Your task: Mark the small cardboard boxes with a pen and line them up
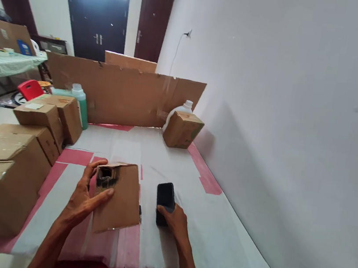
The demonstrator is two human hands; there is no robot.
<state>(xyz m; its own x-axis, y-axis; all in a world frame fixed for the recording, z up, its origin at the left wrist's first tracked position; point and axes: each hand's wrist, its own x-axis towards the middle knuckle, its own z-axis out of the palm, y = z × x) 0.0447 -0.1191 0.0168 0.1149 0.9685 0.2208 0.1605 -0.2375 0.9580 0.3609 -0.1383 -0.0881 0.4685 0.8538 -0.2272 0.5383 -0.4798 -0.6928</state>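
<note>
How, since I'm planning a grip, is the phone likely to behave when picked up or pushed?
The phone is probably stiff, being a slab with straight edges. Its smooth dark face may feel slippery to the right hand. Flat and wide, it would likely slide rather than roll.

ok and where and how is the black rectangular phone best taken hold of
Grip the black rectangular phone by the long edges of its lower half, probably from the right, where the right hand has its thumb over the dark face. It is narrow, longer than wide, and the brown cardboard piece with a blackened hole is to its left.
</note>
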